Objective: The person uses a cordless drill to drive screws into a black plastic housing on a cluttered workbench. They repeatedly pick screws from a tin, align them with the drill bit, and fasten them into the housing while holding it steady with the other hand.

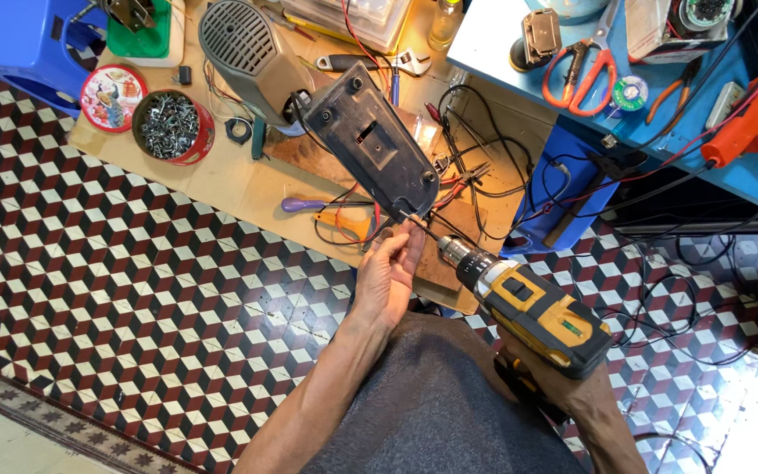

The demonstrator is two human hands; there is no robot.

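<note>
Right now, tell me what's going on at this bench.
A person is working on a grey appliance lying on a low wooden board. The left hand pinches at the corner of its dark base plate, right where the bit of a yellow cordless drill meets it. The right hand grips the drill's handle. A tin of screws, a purple-handled screwdriver and tangled wires lie around.

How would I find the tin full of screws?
Look at the low wooden board on the tiled floor, at its left end. Beside the flat round lid with a picture stands a red round tin, the only one heaped with shiny metal screws.
</note>
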